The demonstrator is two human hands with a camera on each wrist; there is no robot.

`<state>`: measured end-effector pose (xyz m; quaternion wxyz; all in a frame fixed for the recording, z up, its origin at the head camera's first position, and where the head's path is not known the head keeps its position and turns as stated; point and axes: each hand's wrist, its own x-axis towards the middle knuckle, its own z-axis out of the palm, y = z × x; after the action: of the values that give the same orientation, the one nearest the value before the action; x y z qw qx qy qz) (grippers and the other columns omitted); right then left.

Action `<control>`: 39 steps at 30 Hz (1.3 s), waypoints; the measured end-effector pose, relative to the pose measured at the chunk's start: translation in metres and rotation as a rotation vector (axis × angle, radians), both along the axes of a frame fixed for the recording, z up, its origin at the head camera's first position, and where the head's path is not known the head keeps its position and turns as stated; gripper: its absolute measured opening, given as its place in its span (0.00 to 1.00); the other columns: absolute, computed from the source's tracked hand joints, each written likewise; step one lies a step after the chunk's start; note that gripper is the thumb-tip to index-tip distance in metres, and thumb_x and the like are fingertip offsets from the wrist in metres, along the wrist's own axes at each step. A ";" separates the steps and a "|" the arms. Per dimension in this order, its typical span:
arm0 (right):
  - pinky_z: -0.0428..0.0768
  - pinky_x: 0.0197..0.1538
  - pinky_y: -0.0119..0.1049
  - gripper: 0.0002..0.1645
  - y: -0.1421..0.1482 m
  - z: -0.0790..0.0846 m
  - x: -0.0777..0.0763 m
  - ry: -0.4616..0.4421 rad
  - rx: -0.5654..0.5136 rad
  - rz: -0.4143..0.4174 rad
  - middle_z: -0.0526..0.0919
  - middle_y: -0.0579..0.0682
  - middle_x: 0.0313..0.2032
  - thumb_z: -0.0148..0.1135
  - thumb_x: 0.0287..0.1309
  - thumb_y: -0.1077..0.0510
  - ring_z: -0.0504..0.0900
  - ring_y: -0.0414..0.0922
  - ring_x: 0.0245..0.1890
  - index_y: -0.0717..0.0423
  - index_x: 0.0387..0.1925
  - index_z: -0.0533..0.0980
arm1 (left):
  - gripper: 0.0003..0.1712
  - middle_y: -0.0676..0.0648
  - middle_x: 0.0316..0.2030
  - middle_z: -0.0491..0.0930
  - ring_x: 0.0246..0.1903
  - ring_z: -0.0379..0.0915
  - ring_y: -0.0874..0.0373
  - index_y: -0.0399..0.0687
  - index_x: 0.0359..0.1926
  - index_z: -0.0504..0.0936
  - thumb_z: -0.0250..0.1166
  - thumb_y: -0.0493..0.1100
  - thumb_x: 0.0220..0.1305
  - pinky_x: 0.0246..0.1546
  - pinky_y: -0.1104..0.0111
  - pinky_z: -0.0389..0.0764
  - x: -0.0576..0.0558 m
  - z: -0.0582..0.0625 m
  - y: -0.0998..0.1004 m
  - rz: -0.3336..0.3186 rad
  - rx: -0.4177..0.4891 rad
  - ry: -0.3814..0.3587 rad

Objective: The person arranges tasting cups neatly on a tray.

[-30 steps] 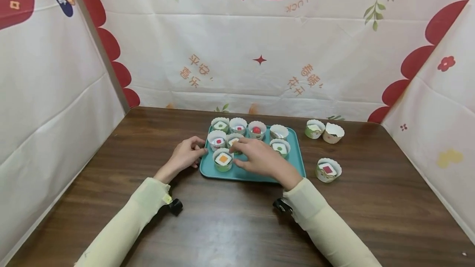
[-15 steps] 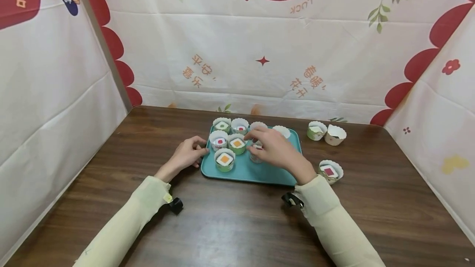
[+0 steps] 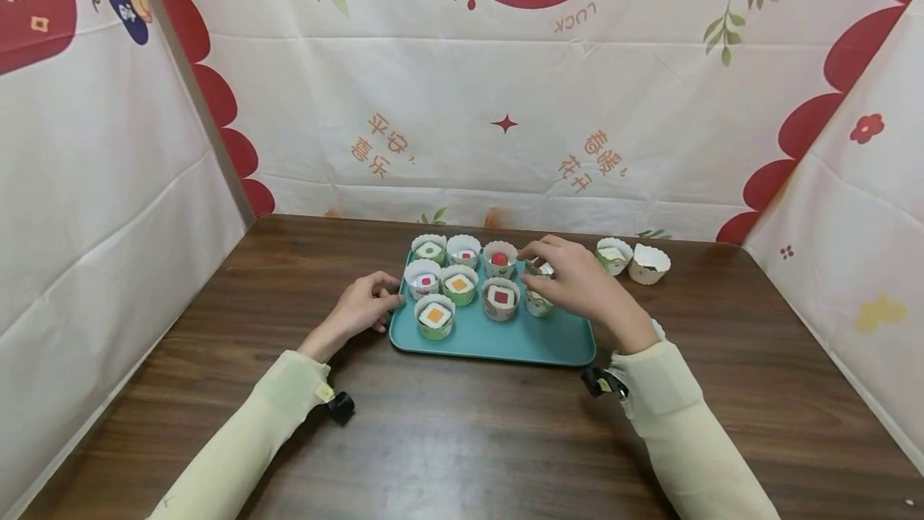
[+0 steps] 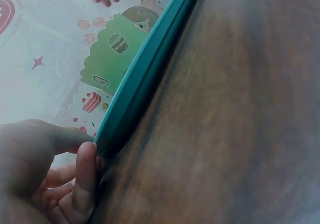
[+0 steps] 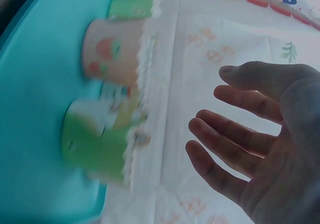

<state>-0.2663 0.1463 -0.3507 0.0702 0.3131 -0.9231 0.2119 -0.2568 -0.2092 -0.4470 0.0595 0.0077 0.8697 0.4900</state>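
A teal tray [image 3: 498, 346] bears several paper baking cups with small items inside. My left hand [image 3: 361, 307] pinches the tray's left edge between thumb and finger; the left wrist view shows the thumb beside the rim [image 4: 127, 92]. Over the tray's right end, my right hand [image 3: 585, 283] has its fingers spread and holds nothing. It partly hides two cups, one of them a green cup [image 5: 95, 144] in the right wrist view. Left of it stands a cup with a dark red square [image 3: 501, 298]. Two cups with orange squares, a front cup [image 3: 435, 317] and a rear cup [image 3: 459, 285], sit further left.
Right of the tray, a green cup [image 3: 613, 255] and a pale cup [image 3: 650, 265] stand side by side on the brown wooden table [image 3: 462, 440]. Another cup is mostly hidden behind the right wrist. A printed white cloth [image 3: 462, 103] hangs behind the table.
My right hand has moved right, from beside the orange-square cups to the tray's right end. The cup with the dark red square now shows fully. The left hand stays at the edge.
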 end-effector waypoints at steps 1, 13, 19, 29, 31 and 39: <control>0.85 0.49 0.52 0.17 0.006 -0.001 0.000 -0.004 0.002 -0.008 0.84 0.55 0.54 0.68 0.67 0.56 0.85 0.55 0.52 0.54 0.55 0.82 | 0.22 0.45 0.33 0.81 0.22 0.77 0.58 0.44 0.62 0.78 0.66 0.46 0.71 0.22 0.66 0.85 0.000 0.000 0.000 -0.001 -0.001 0.000; 0.81 0.48 0.56 0.24 0.069 -0.006 -0.007 -0.099 0.119 -0.139 0.81 0.61 0.52 0.69 0.66 0.54 0.80 0.58 0.49 0.58 0.61 0.78 | 0.22 0.45 0.33 0.81 0.22 0.76 0.58 0.44 0.62 0.78 0.66 0.46 0.71 0.23 0.66 0.85 -0.002 0.000 0.003 -0.010 -0.012 0.000; 0.81 0.57 0.62 0.32 0.101 0.001 -0.009 -0.275 0.168 -0.167 0.80 0.67 0.59 0.71 0.63 0.52 0.79 0.62 0.57 0.63 0.63 0.74 | 0.22 0.45 0.33 0.81 0.22 0.77 0.57 0.45 0.62 0.78 0.67 0.47 0.71 0.23 0.65 0.85 -0.002 0.001 0.002 -0.008 -0.004 -0.007; 0.85 0.51 0.59 0.44 0.122 0.003 -0.009 -0.591 0.278 -0.252 0.70 0.75 0.65 0.70 0.63 0.43 0.76 0.66 0.59 0.68 0.68 0.67 | 0.22 0.45 0.33 0.82 0.23 0.77 0.58 0.44 0.62 0.78 0.66 0.46 0.72 0.24 0.66 0.85 0.000 -0.001 0.000 -0.003 -0.003 -0.008; 0.88 0.44 0.54 0.45 0.122 0.004 -0.009 -0.641 0.260 -0.258 0.70 0.75 0.65 0.69 0.64 0.42 0.79 0.65 0.56 0.69 0.68 0.66 | 0.22 0.45 0.34 0.82 0.23 0.77 0.57 0.44 0.62 0.78 0.66 0.46 0.72 0.24 0.65 0.85 -0.001 -0.001 0.000 -0.001 -0.004 -0.010; 0.88 0.39 0.47 0.46 0.116 0.004 -0.007 -0.677 0.246 -0.234 0.72 0.70 0.63 0.70 0.61 0.36 0.80 0.59 0.53 0.66 0.66 0.70 | 0.21 0.46 0.33 0.81 0.24 0.77 0.57 0.45 0.62 0.78 0.67 0.46 0.72 0.24 0.65 0.86 -0.003 -0.003 -0.002 -0.010 0.000 -0.011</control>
<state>-0.2729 0.2626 -0.3466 -0.2531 0.1240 -0.9422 0.1813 -0.2600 -0.2109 -0.4501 0.0664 0.0092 0.8692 0.4899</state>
